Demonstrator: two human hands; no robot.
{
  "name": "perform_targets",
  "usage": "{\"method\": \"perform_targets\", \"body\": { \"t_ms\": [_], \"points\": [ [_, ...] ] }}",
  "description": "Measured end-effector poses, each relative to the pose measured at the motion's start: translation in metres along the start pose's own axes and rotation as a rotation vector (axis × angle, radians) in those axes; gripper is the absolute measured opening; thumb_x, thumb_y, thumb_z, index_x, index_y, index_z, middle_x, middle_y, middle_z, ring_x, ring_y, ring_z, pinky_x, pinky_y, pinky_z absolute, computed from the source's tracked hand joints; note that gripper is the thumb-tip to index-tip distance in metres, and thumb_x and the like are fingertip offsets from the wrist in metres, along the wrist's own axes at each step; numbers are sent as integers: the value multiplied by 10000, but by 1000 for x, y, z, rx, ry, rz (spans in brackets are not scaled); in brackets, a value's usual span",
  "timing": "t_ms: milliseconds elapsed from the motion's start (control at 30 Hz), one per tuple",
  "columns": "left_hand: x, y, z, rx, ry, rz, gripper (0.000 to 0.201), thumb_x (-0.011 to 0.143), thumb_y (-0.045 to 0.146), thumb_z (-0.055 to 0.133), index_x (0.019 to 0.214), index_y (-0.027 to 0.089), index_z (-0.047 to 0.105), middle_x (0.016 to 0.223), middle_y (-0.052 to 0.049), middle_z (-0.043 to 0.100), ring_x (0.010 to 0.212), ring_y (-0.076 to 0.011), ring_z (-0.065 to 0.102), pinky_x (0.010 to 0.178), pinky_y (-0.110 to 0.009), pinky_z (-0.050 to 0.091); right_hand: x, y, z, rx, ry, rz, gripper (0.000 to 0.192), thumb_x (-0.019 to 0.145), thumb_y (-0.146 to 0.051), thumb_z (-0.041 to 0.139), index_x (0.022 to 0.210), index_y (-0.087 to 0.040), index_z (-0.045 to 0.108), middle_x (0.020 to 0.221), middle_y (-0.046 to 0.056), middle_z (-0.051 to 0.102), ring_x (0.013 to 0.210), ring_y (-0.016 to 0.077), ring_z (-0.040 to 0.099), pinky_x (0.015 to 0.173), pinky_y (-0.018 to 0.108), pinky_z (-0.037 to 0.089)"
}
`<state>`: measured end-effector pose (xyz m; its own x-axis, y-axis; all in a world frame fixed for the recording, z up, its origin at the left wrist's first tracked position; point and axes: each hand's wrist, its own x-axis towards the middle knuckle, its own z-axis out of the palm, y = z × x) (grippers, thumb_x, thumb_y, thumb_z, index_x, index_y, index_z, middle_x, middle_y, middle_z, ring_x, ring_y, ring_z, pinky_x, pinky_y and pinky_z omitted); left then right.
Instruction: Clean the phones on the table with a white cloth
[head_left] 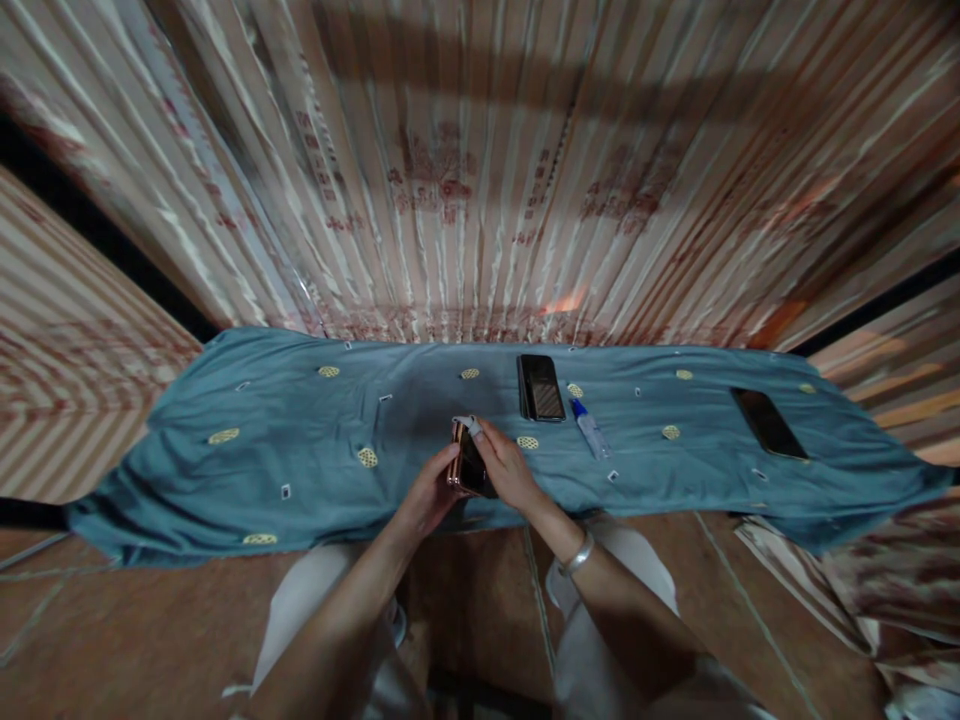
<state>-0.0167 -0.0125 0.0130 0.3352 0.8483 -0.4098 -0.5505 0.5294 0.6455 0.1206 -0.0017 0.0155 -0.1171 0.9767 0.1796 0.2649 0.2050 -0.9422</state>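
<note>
bare forearms, a silver bangle [576, 556] on the right wrist, pale grey trousers [300, 610].

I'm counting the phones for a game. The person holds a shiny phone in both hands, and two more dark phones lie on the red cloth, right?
Nearly. The head view shows the cloth is teal blue with yellow patches, not red. The rest holds: the left hand and right hand hold a shiny copper-edged phone, while a dark rectangular phone and another dark flat phone lie on it.

Teal cloth [300, 440], yellow ovals

Black phones [541, 386] on the cloth — behind it, tan sheeting [465, 180] with pale stripes and red print; a blue-capped tube [589, 428].
</note>
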Motion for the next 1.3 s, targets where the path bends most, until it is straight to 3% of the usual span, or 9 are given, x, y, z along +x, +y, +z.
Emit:
{"method": "perform_targets", "body": {
  "t_ms": [133, 333, 600, 833, 1067, 1300],
  "points": [
    [-1, 9, 2, -118, 92, -20, 225, 765, 360, 648, 853, 156, 681, 717, -24, 699, 571, -153, 622, 507, -264, 503, 2, 5, -1, -35, 2, 10, 335, 943, -356, 418, 1185, -259, 628, 1126, 43, 689, 1084, 218, 615, 980, 358, 425],
    [-1, 14, 9, -136, 121, -100, 345, 904, 397, 456, 849, 131, 669, 695, -55, 693, 560, -163, 632, 500, -277, 506, 0, 10, -2, -152, 16, -52, 380, 956, -369, 367, 1222, -239, 605, 1178, 68, 676, 1121, 226, 607, 992, 390, 450],
    [0, -3, 17, -68, 90, -78, 207, 836, 353, 584, 875, 163, 656, 701, -12, 679, 564, -135, 611, 499, -227, 466, 1, 2, -5, -215, -6, -149, 397, 979, -342, 325, 1297, -267, 551, 1270, 41, 629, 1208, 190, 558, 1061, 380, 412],
    [0, 8, 10, -124, 106, -83, 296, 895, 344, 458, 865, 139, 669, 737, -58, 701, 580, -165, 636, 512, -279, 518, 2, 7, -6, -292, -31, -168, 402, 989, -326, 300, 1271, -204, 560, 1209, 91, 650, 1162, 196, 582, 1032, 384, 440],
    [6, 12, 6, -225, 52, -52, 342, 883, 403, 465, 932, 139, 678, 804, -74, 721, 657, -185, 669, 565, -301, 543, -3, 22, -6, -442, 115, -219, 395, 972, -319, 361, 1297, -214, 558, 1417, 117, 465, 1348, 254, 388, 1116, 487, 344],
    [13, 1, 8, -169, 26, -58, 311, 854, 407, 535, 939, 143, 676, 816, -64, 708, 670, -170, 659, 568, -274, 534, -4, 11, -8, -473, 173, -295, 364, 924, -185, 425, 1238, -210, 608, 1193, 107, 611, 1108, 231, 555, 993, 427, 468]
  ]
}}
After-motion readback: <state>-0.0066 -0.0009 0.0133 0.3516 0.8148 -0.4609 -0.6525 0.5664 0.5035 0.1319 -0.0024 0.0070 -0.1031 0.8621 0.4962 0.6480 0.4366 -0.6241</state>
